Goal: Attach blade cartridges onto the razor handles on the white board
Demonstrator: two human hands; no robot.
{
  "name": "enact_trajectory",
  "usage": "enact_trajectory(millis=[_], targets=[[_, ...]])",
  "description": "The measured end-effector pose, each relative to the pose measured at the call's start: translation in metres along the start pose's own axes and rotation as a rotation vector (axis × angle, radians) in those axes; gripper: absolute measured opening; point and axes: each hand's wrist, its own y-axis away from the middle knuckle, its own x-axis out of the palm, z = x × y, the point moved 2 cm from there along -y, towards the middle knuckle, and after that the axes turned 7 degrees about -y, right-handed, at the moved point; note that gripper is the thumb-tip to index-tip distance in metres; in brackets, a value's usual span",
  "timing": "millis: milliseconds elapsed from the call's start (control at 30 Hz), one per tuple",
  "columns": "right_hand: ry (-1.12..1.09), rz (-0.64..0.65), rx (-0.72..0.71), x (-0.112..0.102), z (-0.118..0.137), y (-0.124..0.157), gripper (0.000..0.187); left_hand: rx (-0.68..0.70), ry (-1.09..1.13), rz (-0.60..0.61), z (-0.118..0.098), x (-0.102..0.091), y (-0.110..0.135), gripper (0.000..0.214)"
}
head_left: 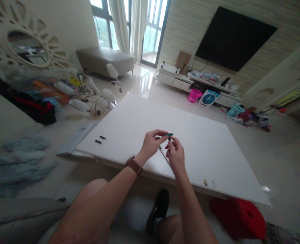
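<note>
My left hand [152, 144], with a brown watch strap at the wrist, pinches one end of a small green and black razor head [168, 134]. From below, my right hand [175, 151] closes its fingers around the short dark stem under that head; the fingers hide most of the stem. Both hands meet above the white table panel [201, 145]. Beneath them lies a thin pale stick [164, 156], partly covered by my right hand. Two small black strips [100, 139] rest on the panel to the left. A small brown and black piece [205, 182] lies near the front edge.
A red object [238, 217] sits below the panel's right front edge. Left of the panel are a lamp with several white shades [96, 101] and a grey shaggy cloth [20, 159]. A pink basket [194, 96] and a box fan [209, 98] stand by the TV cabinet.
</note>
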Motion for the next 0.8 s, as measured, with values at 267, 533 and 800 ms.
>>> enact_trajectory(millis=[267, 533, 800], targets=[[-0.252, 0.067, 0.172, 0.006, -0.001, 0.001, 0.028, 0.037, -0.049, 0.035, 0.001, 0.0, 0.001, 0.023], [-0.316, 0.102, 0.192, 0.008, 0.001, 0.003, 0.024, 0.253, -0.268, 0.012, -0.014, 0.001, 0.008, 0.009], [-0.341, 0.1, 0.193, 0.009, -0.001, 0.003, 0.025, 0.31, -0.35, 0.026, -0.015, 0.003, 0.01, 0.005]])
